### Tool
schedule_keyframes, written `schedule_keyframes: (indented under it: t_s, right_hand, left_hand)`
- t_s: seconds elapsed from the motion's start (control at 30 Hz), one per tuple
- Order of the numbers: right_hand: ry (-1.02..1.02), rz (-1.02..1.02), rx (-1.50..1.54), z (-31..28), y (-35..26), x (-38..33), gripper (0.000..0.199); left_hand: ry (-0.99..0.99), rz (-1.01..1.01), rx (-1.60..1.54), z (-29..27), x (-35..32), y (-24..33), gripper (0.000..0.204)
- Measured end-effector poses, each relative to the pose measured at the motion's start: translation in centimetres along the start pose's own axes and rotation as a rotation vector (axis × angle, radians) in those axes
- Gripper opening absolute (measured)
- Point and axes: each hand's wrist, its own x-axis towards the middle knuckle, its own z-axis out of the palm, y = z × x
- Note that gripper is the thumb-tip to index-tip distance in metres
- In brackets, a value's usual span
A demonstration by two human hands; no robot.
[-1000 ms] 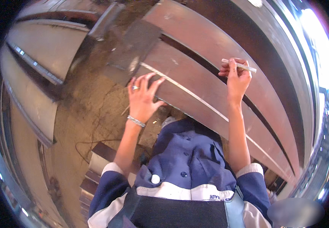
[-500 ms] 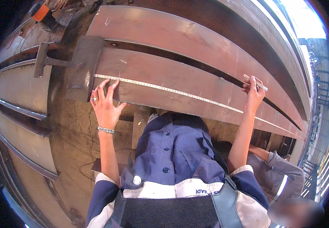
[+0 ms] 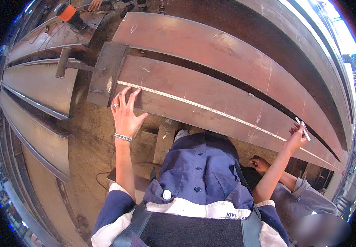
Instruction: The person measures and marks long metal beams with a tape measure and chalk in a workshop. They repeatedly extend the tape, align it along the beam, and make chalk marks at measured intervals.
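Observation:
A steel beam with a reddish-brown flat face lies across in front of me. Along it runs a pale measuring tape, from the thick end plate towards the far right. My left hand, fingers spread, rests fingertips on the tape near the end plate. My right hand is closed round a slim white marking stick, probably chalk, held over the beam's right part by the tape. Faint chalk marks show on the steel between my hands.
A dark end plate with a short round bar joins the beam's left end. Another beam lies beyond a narrow gap. More steel sections lie at left, near an orange-and-black tool. A co-worker in grey is close at lower right.
My right hand has moved rightward and closer to the tape with the white stick. My left hand stays at the tape's left end. The whole view has shifted slightly.

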Motion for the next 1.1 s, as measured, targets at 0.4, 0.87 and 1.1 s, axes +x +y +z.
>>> schedule_keyframes:
  t_s: [0.4,0.87,1.1]
  right_hand:
    - [0.296,0.049,0.097,-6.8,2.8,8.2,0.019]
    - [0.767,0.031,0.161,-26.5,12.3,20.4,0.020]
    - [0.855,0.170,0.017,-29.0,14.5,17.8,0.025]
  left_hand:
    - [0.008,-0.023,0.023,-1.7,-1.4,8.9,0.083]
    - [-0.392,0.321,-0.665,7.0,-6.1,34.8,0.037]
    - [-0.567,0.406,-0.598,8.8,-2.3,40.5,0.033]
